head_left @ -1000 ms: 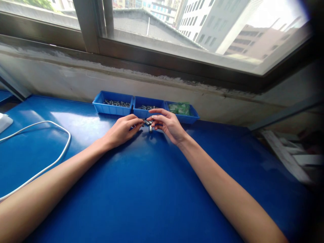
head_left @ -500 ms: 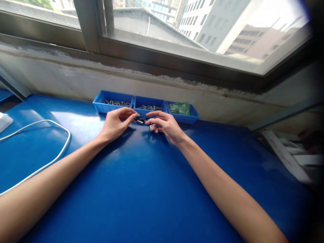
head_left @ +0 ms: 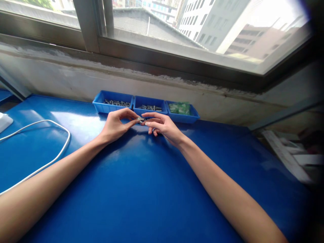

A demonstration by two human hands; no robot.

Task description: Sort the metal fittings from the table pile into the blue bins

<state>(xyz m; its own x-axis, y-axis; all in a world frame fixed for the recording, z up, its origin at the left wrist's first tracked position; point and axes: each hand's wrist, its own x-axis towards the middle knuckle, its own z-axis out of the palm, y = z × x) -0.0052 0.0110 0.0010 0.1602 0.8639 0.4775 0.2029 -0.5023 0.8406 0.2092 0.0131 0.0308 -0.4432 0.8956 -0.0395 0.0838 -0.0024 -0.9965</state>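
Just in front of the blue bins, my left hand (head_left: 117, 125) is closed in a pinch, thumb and forefinger on a small pale, metallic-looking piece (head_left: 139, 119). My right hand (head_left: 165, 127) meets it from the other side, its thumb and forefinger closed at the right end of the same small piece, its lower fingers curled. Whether the right fingers hold a separate part is too small to make out. A few dark small pieces on the table behind the fingers are mostly hidden.
Three joined blue bins stand by the wall: the left bin (head_left: 101, 107) has small metal parts, the middle bin (head_left: 149, 100) longer metal pieces, the right bin (head_left: 193, 116) green-looking packets. A white cable (head_left: 57, 157) curves across the blue table (head_left: 141, 189) at left.
My hands have come together. The right hand moved left to the left hand's piece, and the dark part that showed under its fingers no longer shows there.
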